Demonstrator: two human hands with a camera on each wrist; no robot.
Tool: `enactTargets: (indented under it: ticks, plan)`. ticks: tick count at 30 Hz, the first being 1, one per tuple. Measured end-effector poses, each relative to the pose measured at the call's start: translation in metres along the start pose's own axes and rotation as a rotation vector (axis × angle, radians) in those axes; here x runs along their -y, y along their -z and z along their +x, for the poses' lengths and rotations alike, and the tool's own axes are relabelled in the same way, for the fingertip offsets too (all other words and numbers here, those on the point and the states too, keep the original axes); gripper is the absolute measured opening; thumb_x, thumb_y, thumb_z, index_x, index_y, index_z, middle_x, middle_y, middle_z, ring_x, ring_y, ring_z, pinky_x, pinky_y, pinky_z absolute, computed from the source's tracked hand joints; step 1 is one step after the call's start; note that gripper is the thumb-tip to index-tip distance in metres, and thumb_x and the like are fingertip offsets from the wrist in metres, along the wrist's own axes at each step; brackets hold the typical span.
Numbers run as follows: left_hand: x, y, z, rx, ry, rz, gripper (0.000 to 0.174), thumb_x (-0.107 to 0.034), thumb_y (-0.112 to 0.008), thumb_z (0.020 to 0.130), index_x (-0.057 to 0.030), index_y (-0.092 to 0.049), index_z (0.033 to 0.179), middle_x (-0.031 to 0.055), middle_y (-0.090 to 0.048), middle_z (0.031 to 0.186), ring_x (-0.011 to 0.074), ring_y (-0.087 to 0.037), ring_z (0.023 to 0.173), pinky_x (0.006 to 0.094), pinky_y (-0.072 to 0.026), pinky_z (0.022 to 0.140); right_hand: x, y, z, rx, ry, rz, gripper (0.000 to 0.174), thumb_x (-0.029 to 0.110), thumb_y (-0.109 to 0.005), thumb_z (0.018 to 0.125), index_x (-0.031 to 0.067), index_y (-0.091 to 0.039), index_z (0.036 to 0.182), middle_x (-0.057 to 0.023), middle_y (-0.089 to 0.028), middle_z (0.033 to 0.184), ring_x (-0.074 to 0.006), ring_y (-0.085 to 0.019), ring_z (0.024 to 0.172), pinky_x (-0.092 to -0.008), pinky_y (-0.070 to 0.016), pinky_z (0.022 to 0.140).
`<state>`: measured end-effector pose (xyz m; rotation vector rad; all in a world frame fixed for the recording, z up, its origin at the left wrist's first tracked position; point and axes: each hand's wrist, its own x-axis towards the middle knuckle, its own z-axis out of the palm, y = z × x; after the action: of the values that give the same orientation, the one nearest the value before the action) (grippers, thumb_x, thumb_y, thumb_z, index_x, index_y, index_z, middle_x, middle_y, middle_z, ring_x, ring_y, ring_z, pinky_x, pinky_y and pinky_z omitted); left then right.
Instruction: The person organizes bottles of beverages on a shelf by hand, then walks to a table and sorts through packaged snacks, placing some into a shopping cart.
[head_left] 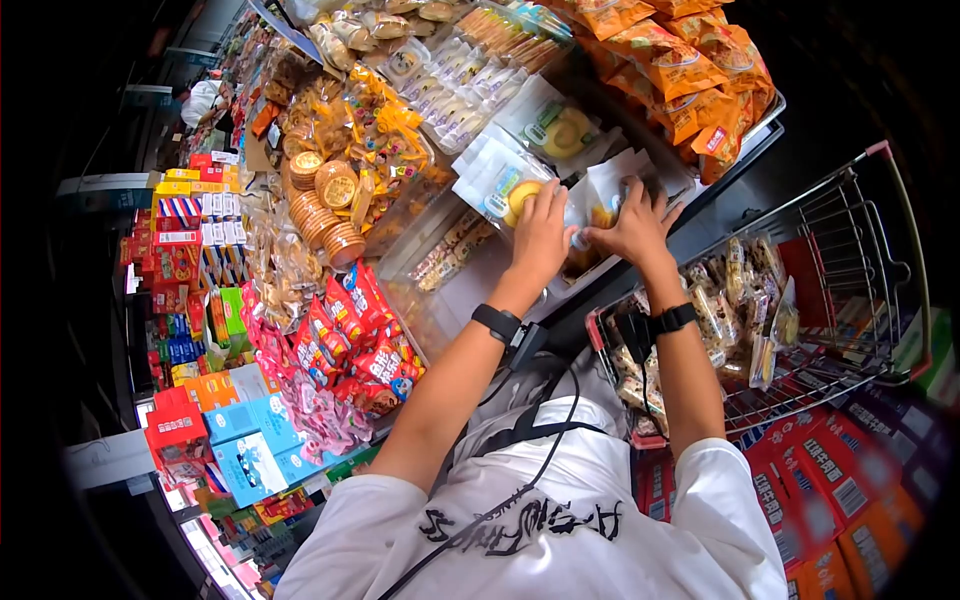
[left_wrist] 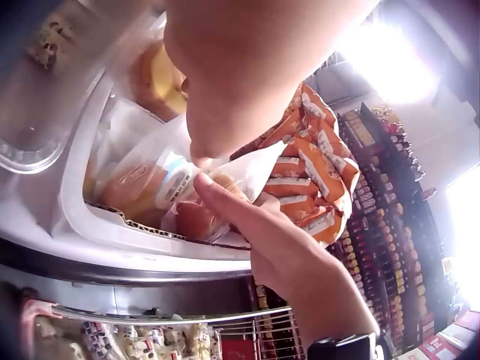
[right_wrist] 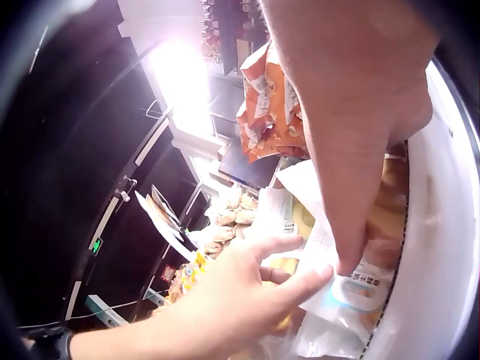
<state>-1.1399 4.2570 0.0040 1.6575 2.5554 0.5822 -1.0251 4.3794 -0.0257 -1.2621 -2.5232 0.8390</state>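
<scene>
In the head view, my left hand [head_left: 540, 235] lies over a clear-and-white bread packet [head_left: 503, 190] with a yellow ring-shaped piece inside. Its thumb and index finger are stretched apart at the packets in the right wrist view. Close beside it, my right hand [head_left: 638, 225] pinches a white-topped bread packet [head_left: 612, 185], its thumb on the near face. The left wrist view shows a brown bun [left_wrist: 196, 219] in the bag below that thumb. Both hands are over a white bin [left_wrist: 75, 202] of such packets; another bread packet [head_left: 550, 120] lies beyond them.
To the right stands a wire shopping cart [head_left: 850, 270] holding wrapped snack bars [head_left: 715, 310]. Orange bags [head_left: 690, 70] are heaped behind the bin. Round crackers [head_left: 325, 215] and red snack bags [head_left: 360, 340] lie left. Red cartons [head_left: 800, 470] stand below the cart.
</scene>
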Motion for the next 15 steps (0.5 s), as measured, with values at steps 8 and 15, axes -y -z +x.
enactTargets:
  ticks: [8, 15]
  plan:
    - [0.025, 0.02, -0.011, 0.132, -0.034, -0.398, 0.042, 0.009, -0.055, 0.075, 0.0034, -0.054, 0.116, 0.0202, -0.054, 0.121, 0.0401, -0.055, 0.11, 0.0399, -0.0457, 0.093, 0.028, -0.01, -0.039, -0.19, 0.244, 0.176, 0.083, 0.031, -0.077, 0.059, 0.0008, -0.04, 0.127, -0.0183, -0.055, 0.098, -0.038, -0.056, 0.094, -0.0539, -0.0391, 0.092]
    - [0.047, 0.032, -0.022, 0.296, 0.173, -0.563, 0.05, 0.005, -0.059, 0.075, 0.0013, -0.053, 0.124, 0.0205, -0.063, 0.113, 0.0323, -0.06, 0.109, 0.035, -0.0453, 0.095, 0.044, -0.053, -0.08, -0.204, 0.259, 0.153, 0.115, 0.034, -0.089, 0.052, 0.0055, -0.026, 0.144, -0.0237, -0.041, 0.13, -0.039, -0.051, 0.111, -0.0577, -0.0288, 0.107]
